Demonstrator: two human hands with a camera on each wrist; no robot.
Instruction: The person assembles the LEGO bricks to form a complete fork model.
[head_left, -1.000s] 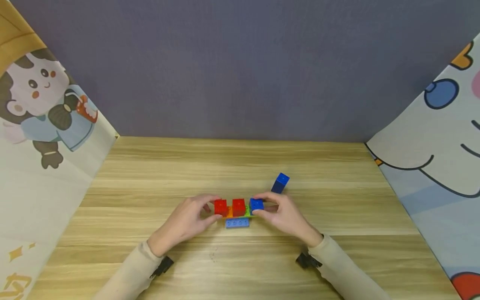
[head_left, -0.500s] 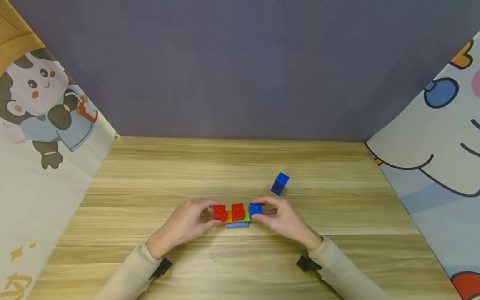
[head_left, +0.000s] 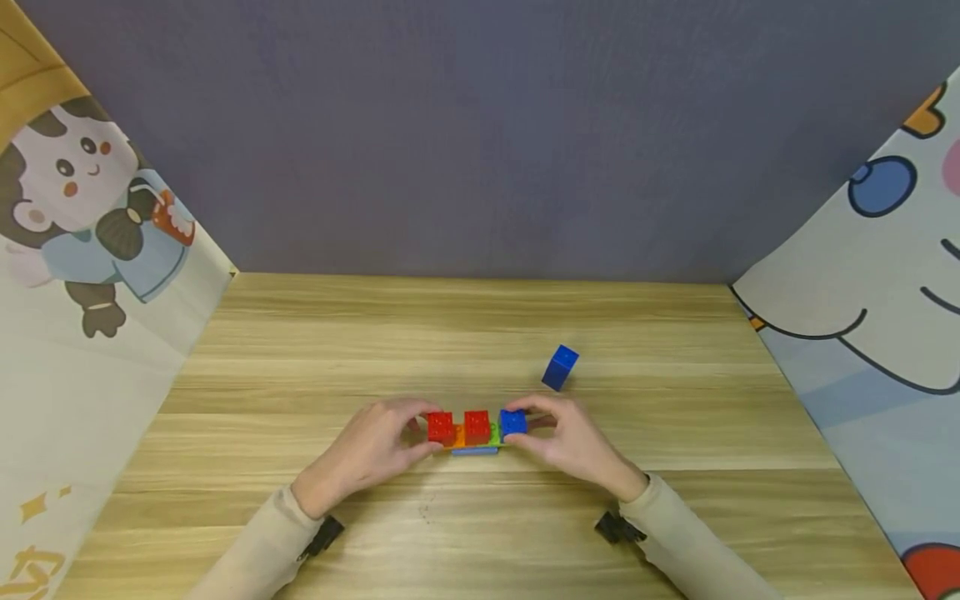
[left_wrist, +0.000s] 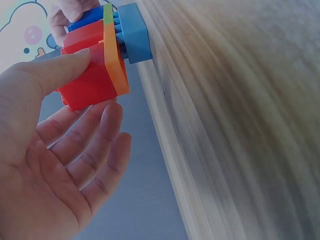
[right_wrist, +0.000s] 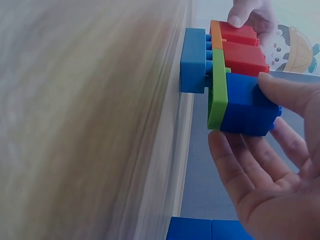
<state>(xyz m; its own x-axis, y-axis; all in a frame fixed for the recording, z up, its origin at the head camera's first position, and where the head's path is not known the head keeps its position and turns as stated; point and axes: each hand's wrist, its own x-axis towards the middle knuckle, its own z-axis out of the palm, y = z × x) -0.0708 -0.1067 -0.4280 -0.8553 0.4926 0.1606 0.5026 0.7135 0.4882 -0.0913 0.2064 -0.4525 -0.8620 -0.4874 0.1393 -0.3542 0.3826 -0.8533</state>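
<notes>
My left hand (head_left: 369, 450) pinches the left red block (left_wrist: 92, 82) between thumb and fingers. My right hand (head_left: 572, 442) pinches a blue block (right_wrist: 250, 105) at the other end. Between them stands a second red block (head_left: 477, 427). These blocks sit on a flat orange plate (left_wrist: 114, 60) and a flat green plate (right_wrist: 218, 90), joined end to end. Below the plates, a light blue brick (right_wrist: 193, 60) rests on the table; its studs show in both wrist views, at the plates' underside. Whether the studs are pressed in, I cannot tell.
Another dark blue block (head_left: 560, 367) stands behind my right hand on the wooden table (head_left: 480, 533). A grey panel (head_left: 480, 142) rises at the table's back edge. Printed cartoon panels flank the left and right sides.
Both hands have brought the joined blocks slightly toward the person, over the light blue brick, whose top was visible one second ago and is now mostly covered. The grips are unchanged.
</notes>
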